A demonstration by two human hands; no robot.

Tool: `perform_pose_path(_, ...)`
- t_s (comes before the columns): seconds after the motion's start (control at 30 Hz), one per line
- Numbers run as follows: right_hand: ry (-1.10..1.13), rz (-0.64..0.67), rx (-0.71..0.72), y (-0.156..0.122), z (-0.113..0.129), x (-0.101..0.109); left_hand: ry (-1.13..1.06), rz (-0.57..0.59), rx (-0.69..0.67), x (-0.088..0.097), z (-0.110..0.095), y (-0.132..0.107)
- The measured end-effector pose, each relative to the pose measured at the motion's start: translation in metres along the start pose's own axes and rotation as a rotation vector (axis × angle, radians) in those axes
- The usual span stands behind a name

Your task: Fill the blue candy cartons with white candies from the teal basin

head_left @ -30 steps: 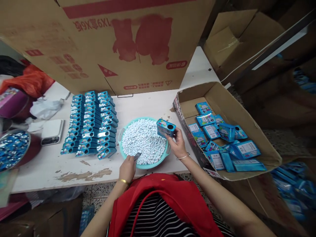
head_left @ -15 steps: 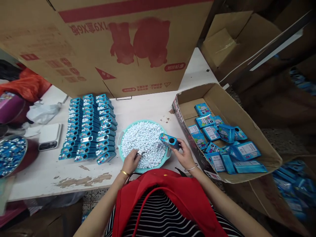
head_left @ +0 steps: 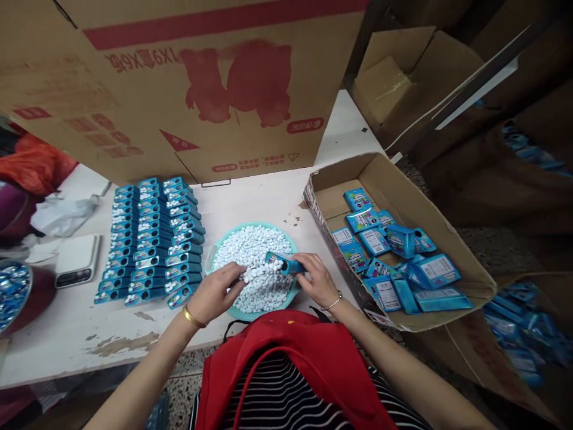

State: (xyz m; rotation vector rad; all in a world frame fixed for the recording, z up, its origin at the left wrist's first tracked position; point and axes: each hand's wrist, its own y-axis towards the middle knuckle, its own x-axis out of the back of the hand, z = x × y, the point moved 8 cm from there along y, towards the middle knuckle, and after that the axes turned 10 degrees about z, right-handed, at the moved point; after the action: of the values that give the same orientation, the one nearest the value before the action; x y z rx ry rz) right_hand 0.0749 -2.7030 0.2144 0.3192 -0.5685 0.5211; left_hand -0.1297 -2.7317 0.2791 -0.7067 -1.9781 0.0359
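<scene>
A turquoise basin point(head_left: 209, 255) in front of me is heaped with small white candies point(head_left: 250, 240). Over its left side, my left hand point(head_left: 215, 294) has its fingers and thumb curled around some of these candies, some showing at the fingertips. My right hand point(head_left: 319, 280) grips a small blue box point(head_left: 290, 266) by its right end above the basin. White candies lie on the box's near-left end, close to my left fingertips. How many have gone inside cannot be made out. Rows of similar blue boxes point(head_left: 150, 242) stand left of the basin, with white candies on their tops.
On the right, a shallow cardboard tray point(head_left: 331, 206) holds several blue packets point(head_left: 373, 242). A large carton point(head_left: 250, 143) rises behind the table. Further left are a white scale point(head_left: 78, 260) and a pot of shiny blue wrapped pieces point(head_left: 13, 292).
The blue box has moved left, toward the basin's middle, with my right hand. My left hand has lifted from the heap with candies and come up beside the box. The view has shifted slightly.
</scene>
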Motion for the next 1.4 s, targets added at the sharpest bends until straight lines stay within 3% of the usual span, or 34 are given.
perform_pose_path(0.17, -0.008, 0.006, 0.054, 0.003, 0.006, -0.009, 0.218, 0.166, 0.028, 0.016, -0.018, 0.009)
perform_pose_path(0.4, -0.005, 0.013, 0.079, 0.006, 0.011, -0.018, 0.537, 0.295, 0.125, 0.037, -0.053, 0.014)
perform_pose_path(0.57, 0.019, 0.018, 0.074, 0.007, 0.010, -0.023, 0.614, 0.227, 0.055, 0.042, -0.070, 0.014)
perform_pose_path(0.63, 0.035, 0.013, 0.054, 0.007, 0.007, -0.024, 0.583, 0.152, 0.080, 0.044, -0.060, 0.006)
perform_pose_path(0.7, 0.051, -0.004, 0.031, 0.005, 0.001, -0.022, 0.481, 0.071, 0.137, 0.043, -0.036, -0.008)
perform_pose_path(0.8, 0.092, -0.033, 0.004, 0.003, -0.006, -0.019, 0.307, 0.042, 0.246, 0.022, 0.016, -0.035)
perform_pose_path(0.9, 0.138, -0.044, -0.030, 0.002, -0.013, -0.017, 0.270, 0.125, 0.389, -0.021, 0.064, -0.053)
perform_pose_path(0.97, 0.155, -0.050, -0.060, 0.001, -0.016, -0.017, 0.235, 0.147, 0.446, -0.053, 0.082, -0.049)
perform_pose_path(1.1, 0.177, -0.066, -0.138, -0.001, -0.025, -0.017, 0.073, 0.055, 0.464, -0.104, 0.083, -0.007)
perform_pose_path(1.2, 0.193, -0.089, -0.186, -0.003, -0.030, -0.016, 0.017, 0.004, 0.449, -0.125, 0.078, 0.022)
perform_pose_path(1.3, 0.203, -0.096, -0.220, -0.005, -0.033, -0.013, -0.044, -0.033, 0.418, -0.128, 0.081, 0.026)
perform_pose_path(1.4, 0.191, -0.099, -0.228, -0.007, -0.033, -0.008, -0.099, -0.047, 0.366, -0.117, 0.084, 0.012)
